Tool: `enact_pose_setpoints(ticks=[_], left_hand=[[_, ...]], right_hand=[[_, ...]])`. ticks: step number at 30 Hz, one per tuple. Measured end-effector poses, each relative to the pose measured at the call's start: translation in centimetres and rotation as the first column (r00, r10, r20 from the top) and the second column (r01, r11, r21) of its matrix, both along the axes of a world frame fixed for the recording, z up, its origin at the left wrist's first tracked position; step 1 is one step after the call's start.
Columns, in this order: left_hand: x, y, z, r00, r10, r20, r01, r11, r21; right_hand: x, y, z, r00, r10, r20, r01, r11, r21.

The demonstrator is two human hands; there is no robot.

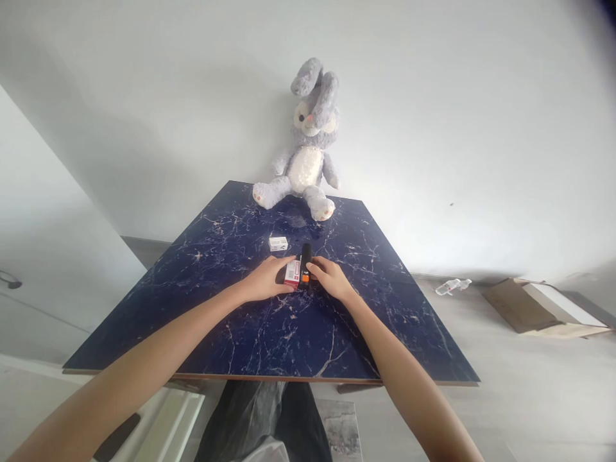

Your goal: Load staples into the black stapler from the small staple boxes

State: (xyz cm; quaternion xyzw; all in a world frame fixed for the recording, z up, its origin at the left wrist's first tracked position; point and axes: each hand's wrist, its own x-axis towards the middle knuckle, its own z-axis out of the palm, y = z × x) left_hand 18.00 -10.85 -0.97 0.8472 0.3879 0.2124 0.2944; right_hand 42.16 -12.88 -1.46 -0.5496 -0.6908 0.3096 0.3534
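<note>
Both of my hands rest near the middle of a dark blue marbled table (240, 333). My left hand (265, 279) has its fingers closed round a small red and white box (291, 273). My right hand (329, 277) grips a black device with an orange part (305, 264), which lies right beside the box. A second small white box (278, 243) lies on the table just beyond my left hand, apart from it.
A grey and white plush rabbit (308, 147) sits at the table's far edge against the white wall. On the floor to the right lie a clear plastic bottle (451, 286) and flat cardboard (543, 308).
</note>
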Motion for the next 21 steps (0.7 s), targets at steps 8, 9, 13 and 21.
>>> enact_pose_setpoints(ticks=[8,9,13,21], left_hand=[[0.1,0.4,-0.4,1.000,-0.020,-0.019,0.020,1.000,0.010],[0.1,0.5,-0.5,1.000,-0.012,-0.022,0.012,1.000,0.004],[0.1,0.2,-0.3,0.999,-0.002,-0.040,0.003,1.000,0.018],[-0.5,1.8,-0.6,0.942,0.276,0.192,-0.310,0.934,0.177]], right_hand=[[0.1,0.1,-0.3,1.000,0.011,-0.018,-0.011,1.000,-0.009],[0.1,0.1,-0.3,1.000,0.009,-0.016,-0.009,1.000,-0.011],[0.1,0.1,-0.3,1.000,0.001,-0.017,-0.001,1.000,-0.011],[0.2,0.2,-0.1,0.999,0.020,-0.038,-0.021,0.999,-0.025]])
